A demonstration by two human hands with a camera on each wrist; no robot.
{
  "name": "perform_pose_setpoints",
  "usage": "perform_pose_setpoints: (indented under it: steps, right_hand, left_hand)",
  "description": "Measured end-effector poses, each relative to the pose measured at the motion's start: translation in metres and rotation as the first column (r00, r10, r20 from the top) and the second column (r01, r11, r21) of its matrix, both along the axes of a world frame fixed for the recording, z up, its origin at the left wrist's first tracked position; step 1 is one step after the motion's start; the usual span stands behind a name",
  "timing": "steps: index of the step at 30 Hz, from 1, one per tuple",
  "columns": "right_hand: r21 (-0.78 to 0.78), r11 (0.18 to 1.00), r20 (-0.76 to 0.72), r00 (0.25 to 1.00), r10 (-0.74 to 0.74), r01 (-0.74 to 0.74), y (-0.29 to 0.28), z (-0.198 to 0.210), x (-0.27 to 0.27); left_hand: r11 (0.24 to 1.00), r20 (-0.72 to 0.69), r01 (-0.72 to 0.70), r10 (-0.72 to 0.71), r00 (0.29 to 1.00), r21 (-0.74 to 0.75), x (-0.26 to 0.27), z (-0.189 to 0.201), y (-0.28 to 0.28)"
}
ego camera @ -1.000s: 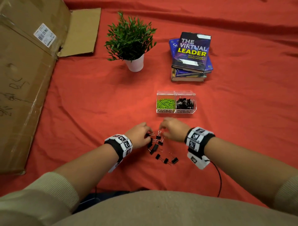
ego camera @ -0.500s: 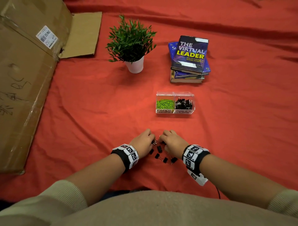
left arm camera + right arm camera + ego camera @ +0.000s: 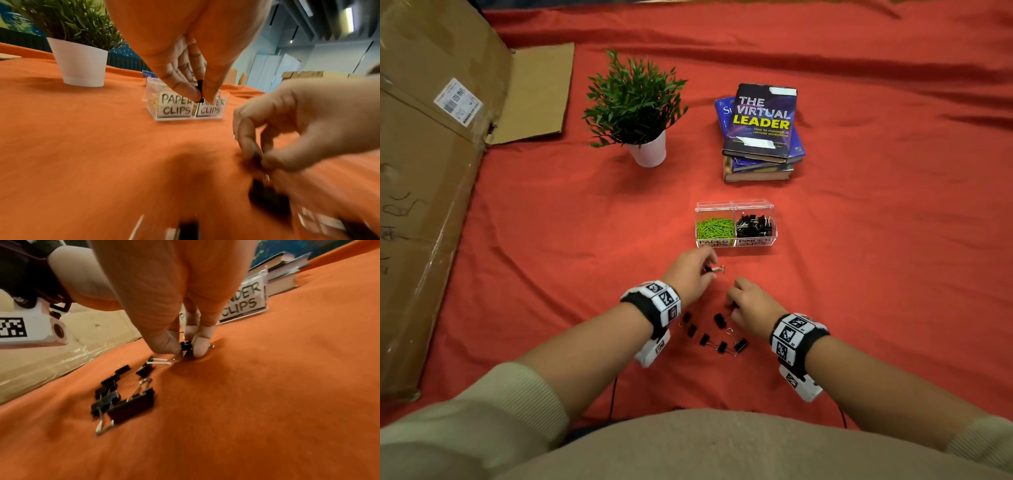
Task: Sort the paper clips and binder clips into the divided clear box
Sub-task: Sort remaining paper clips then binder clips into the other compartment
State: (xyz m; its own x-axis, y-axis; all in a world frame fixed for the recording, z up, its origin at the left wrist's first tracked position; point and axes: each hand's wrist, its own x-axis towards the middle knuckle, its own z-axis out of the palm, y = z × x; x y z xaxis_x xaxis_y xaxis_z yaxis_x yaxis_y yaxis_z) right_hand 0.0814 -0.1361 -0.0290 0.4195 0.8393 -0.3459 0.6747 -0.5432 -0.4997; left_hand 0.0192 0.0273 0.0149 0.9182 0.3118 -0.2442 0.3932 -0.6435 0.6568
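Observation:
The divided clear box (image 3: pixel 736 205) sits on the red cloth, green paper clips (image 3: pixel 714 228) in its left cell and black binder clips (image 3: pixel 755 225) in its right cell. My left hand (image 3: pixel 690 274) is raised just in front of the box and pinches a black binder clip (image 3: pixel 199 88) between thumb and fingers. My right hand (image 3: pixel 748 305) is down on the cloth, its fingertips pinching another binder clip (image 3: pixel 186 347). Several loose black binder clips (image 3: pixel 717 337) lie between my wrists, close to me.
A potted green plant (image 3: pixel 635 102) in a white pot stands behind and left of the box. A stack of books (image 3: pixel 760 133) lies behind it. A large cardboard box (image 3: pixel 431 171) lines the left side. Red cloth covers everything.
My left hand has lifted away from the pile toward the clear box with a binder clip. My right hand stays low at the pile and now pinches a clip.

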Motion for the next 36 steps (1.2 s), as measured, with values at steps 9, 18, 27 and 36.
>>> perform_pose_setpoints:
  steps: [9,18,27,36]
  right_hand:
    - [0.208,0.689,-0.488,0.684,-0.542,0.695,-0.003,0.04,0.068]
    - [0.269,0.681,-0.462,0.711,-0.53,0.681,0.033,0.061,0.141]
    - [0.116,0.959,0.101,0.957,-0.272,0.26,0.042,0.048,0.123]
    - [-0.039,0.955,-0.051,0.955,0.292,-0.294,0.017,0.03,0.005]
  left_hand:
    - [0.998,0.09,0.02,-0.025,0.996,0.053,0.1,0.016,-0.005]
    - [0.817,-0.139,0.373,-0.349,0.927,0.44,0.112,-0.014,-0.008]
    - [0.888,0.118,0.187,-0.258,0.959,0.42,0.067,-0.004,-0.001]
    - [0.891,-0.234,0.417,-0.372,0.898,0.182,-0.059,-0.031,0.013]
